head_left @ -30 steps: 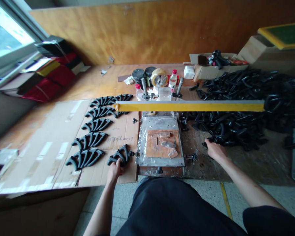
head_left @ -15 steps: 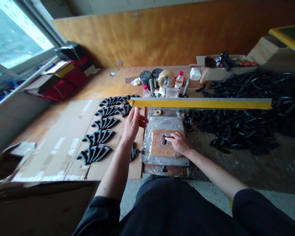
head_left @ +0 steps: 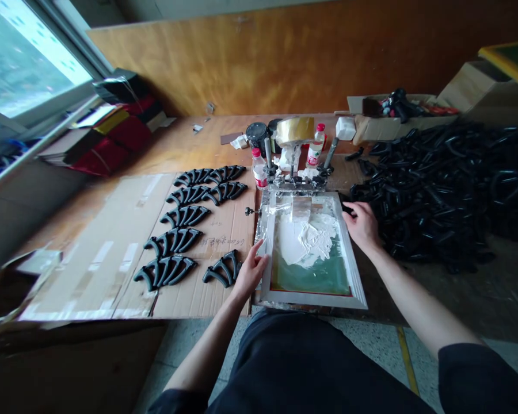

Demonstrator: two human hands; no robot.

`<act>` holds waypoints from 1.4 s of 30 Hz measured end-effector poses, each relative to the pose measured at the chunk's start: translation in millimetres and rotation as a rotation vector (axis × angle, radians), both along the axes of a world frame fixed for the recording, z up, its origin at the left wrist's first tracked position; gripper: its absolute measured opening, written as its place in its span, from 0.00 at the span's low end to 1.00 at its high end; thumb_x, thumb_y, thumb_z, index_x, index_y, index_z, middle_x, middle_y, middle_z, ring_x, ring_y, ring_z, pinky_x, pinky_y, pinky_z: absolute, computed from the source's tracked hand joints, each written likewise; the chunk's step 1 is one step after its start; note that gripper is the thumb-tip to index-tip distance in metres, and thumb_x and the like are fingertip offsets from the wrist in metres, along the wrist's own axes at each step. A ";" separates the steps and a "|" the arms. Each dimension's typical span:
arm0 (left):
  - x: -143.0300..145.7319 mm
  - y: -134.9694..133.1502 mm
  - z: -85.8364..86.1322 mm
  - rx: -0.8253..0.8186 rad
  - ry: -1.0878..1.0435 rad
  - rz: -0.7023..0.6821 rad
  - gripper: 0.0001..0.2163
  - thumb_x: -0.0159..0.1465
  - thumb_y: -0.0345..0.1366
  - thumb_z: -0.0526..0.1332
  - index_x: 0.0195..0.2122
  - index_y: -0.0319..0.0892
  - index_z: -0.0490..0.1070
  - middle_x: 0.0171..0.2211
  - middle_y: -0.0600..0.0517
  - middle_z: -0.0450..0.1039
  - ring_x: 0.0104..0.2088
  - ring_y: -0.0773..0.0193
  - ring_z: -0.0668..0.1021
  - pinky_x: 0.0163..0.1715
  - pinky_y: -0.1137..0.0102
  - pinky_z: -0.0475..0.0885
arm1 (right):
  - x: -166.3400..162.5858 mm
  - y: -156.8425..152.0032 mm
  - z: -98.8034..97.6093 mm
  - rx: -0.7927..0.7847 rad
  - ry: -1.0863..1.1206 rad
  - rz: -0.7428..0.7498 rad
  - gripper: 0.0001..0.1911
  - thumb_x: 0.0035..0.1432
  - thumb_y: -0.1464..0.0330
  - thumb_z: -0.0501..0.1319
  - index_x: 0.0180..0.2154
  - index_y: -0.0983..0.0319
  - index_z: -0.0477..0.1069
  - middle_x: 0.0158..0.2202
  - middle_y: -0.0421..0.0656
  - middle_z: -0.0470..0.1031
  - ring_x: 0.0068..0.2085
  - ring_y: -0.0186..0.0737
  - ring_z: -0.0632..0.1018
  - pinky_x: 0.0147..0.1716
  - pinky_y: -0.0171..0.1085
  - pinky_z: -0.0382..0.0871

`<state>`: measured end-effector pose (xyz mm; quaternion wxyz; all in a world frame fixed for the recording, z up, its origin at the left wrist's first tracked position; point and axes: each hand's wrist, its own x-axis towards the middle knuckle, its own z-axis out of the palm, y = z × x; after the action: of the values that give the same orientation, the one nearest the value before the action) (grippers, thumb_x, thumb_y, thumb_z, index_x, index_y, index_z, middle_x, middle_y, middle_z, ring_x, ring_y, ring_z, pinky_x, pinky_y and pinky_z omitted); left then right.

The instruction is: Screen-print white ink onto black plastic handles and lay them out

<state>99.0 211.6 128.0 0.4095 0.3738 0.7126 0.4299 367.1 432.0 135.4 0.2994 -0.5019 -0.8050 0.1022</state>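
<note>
A silver-framed printing screen (head_left: 265, 282) lies flat in front of me, with white paste (head_left: 315, 241) spread over its green mesh. A grey blade-like plate (head_left: 301, 208) stands in the paste near the back. Beside the screen's left rail is my left hand (head_left: 249, 270), fingers loosely extended and apart. My right hand (head_left: 362, 224) is at the right rail, thumb and forefinger apart, with dark shapes behind the gap. The black curved part handled earlier is out of sight. Rows of such black curved parts (head_left: 166, 273) lie on the cardboard to the left.
A big heap of black parts (head_left: 435, 195) covers the right of the bench. Behind the screen stand a clamp (head_left: 300, 183), a tape roll (head_left: 294, 130), bottles (head_left: 316, 146) and a black tub (head_left: 256, 135). Stacked boxes (head_left: 107, 138) sit by the window.
The raised screen has swung down flat over the base plate and wooden board. My right hand has left the black part and moved right; my left hand has come down towards me.
</note>
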 end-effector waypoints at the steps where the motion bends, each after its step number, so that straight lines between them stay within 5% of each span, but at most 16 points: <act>1: 0.2 1.7 -12.8 -0.032 0.040 0.010 0.30 0.63 0.47 0.58 0.65 0.46 0.57 0.24 0.58 0.65 0.22 0.71 0.66 0.23 0.76 0.60 | -14.2 1.3 7.4 0.062 0.014 0.040 0.25 0.61 0.65 0.55 0.59 0.64 0.64 0.57 0.56 0.65 0.55 0.54 0.69 0.53 0.51 0.63; 4: -0.3 8.8 -34.2 -0.099 0.123 0.038 0.29 0.62 0.47 0.59 0.63 0.46 0.61 0.25 0.57 0.67 0.23 0.69 0.68 0.24 0.76 0.61 | -64.8 -7.8 21.5 0.110 -0.085 0.264 0.27 0.56 0.66 0.64 0.56 0.63 0.66 0.56 0.53 0.67 0.55 0.53 0.68 0.53 0.49 0.64; 7: -2.5 11.5 -37.3 -0.116 0.111 0.042 0.28 0.61 0.49 0.59 0.61 0.46 0.64 0.25 0.56 0.69 0.23 0.68 0.69 0.24 0.75 0.63 | -94.4 -29.5 17.7 -0.024 -0.256 0.371 0.11 0.57 0.69 0.62 0.43 0.61 0.72 0.41 0.48 0.75 0.43 0.47 0.74 0.43 0.42 0.68; 12: -5.5 8.7 -38.4 -0.107 0.125 0.018 0.27 0.62 0.50 0.58 0.60 0.46 0.65 0.28 0.54 0.72 0.25 0.67 0.71 0.26 0.74 0.65 | -69.7 -68.5 1.0 0.047 -0.385 0.666 0.13 0.56 0.79 0.54 0.40 0.62 0.73 0.39 0.47 0.76 0.41 0.42 0.74 0.39 0.37 0.65; 15: -6.6 8.1 -41.8 -0.114 0.152 -0.003 0.27 0.63 0.51 0.56 0.61 0.46 0.64 0.29 0.53 0.72 0.27 0.66 0.72 0.26 0.74 0.64 | -47.8 -75.0 7.1 0.054 -0.393 0.935 0.15 0.53 0.80 0.55 0.39 0.61 0.73 0.39 0.45 0.76 0.41 0.41 0.74 0.40 0.36 0.65; 17: -6.9 8.3 -43.0 -0.117 0.157 -0.006 0.27 0.63 0.52 0.56 0.61 0.46 0.64 0.30 0.53 0.72 0.27 0.66 0.72 0.26 0.74 0.64 | -44.9 -71.4 14.7 -0.002 -0.391 0.986 0.14 0.51 0.80 0.57 0.36 0.60 0.74 0.36 0.42 0.76 0.39 0.40 0.75 0.37 0.36 0.65; 22: -5.3 8.3 -38.6 -0.095 0.128 0.007 0.27 0.62 0.51 0.57 0.60 0.45 0.66 0.29 0.53 0.72 0.26 0.67 0.72 0.26 0.74 0.65 | -60.2 -71.7 8.8 0.038 -0.280 0.782 0.15 0.53 0.80 0.56 0.39 0.60 0.75 0.39 0.43 0.77 0.42 0.42 0.75 0.38 0.37 0.66; 27: -2.8 9.3 -31.6 -0.105 0.068 0.054 0.26 0.60 0.50 0.60 0.57 0.44 0.68 0.26 0.54 0.72 0.23 0.68 0.70 0.24 0.74 0.64 | -53.8 -85.1 -6.3 0.055 -0.277 0.856 0.16 0.55 0.79 0.57 0.43 0.61 0.75 0.43 0.45 0.77 0.43 0.43 0.75 0.41 0.38 0.68; 30: -3.2 8.8 -25.9 -0.108 0.055 0.035 0.27 0.60 0.49 0.60 0.59 0.44 0.67 0.25 0.55 0.70 0.22 0.68 0.69 0.23 0.74 0.63 | -63.9 -70.6 9.2 -0.041 -0.200 0.752 0.11 0.57 0.73 0.61 0.42 0.57 0.75 0.40 0.41 0.78 0.40 0.41 0.77 0.40 0.36 0.69; 32: -3.7 6.8 -17.3 -0.092 0.038 0.003 0.28 0.61 0.50 0.59 0.61 0.46 0.64 0.23 0.57 0.68 0.21 0.69 0.68 0.22 0.75 0.62 | -79.5 -51.5 26.4 -0.042 -0.141 0.613 0.16 0.58 0.69 0.63 0.49 0.55 0.73 0.43 0.41 0.78 0.41 0.41 0.77 0.40 0.37 0.69; 35: -2.3 3.6 7.1 -0.008 -0.038 -0.006 0.30 0.61 0.52 0.58 0.62 0.46 0.62 0.22 0.57 0.66 0.19 0.71 0.65 0.19 0.76 0.58 | -89.7 -13.9 52.0 0.006 -0.096 0.428 0.28 0.56 0.65 0.66 0.59 0.52 0.66 0.45 0.42 0.77 0.41 0.42 0.77 0.40 0.38 0.70; 38: 3.2 7.2 42.4 0.148 -0.132 0.062 0.26 0.63 0.57 0.53 0.50 0.41 0.73 0.21 0.55 0.66 0.19 0.70 0.64 0.18 0.74 0.57 | -60.8 25.7 64.7 0.051 0.032 0.231 0.23 0.60 0.62 0.62 0.57 0.58 0.69 0.38 0.43 0.78 0.35 0.40 0.77 0.37 0.38 0.70; 42: 10.3 33.4 90.5 0.428 -0.210 0.140 0.24 0.66 0.56 0.48 0.43 0.42 0.74 0.29 0.51 0.73 0.25 0.67 0.72 0.25 0.72 0.68 | -1.2 45.7 43.5 0.019 0.101 0.012 0.22 0.67 0.62 0.48 0.41 0.71 0.75 0.30 0.43 0.77 0.28 0.34 0.75 0.31 0.32 0.70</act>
<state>109.4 244.9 218.5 0.3621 0.3550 0.5832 0.6347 365.9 477.7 178.9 0.3436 -0.4884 -0.7928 0.1216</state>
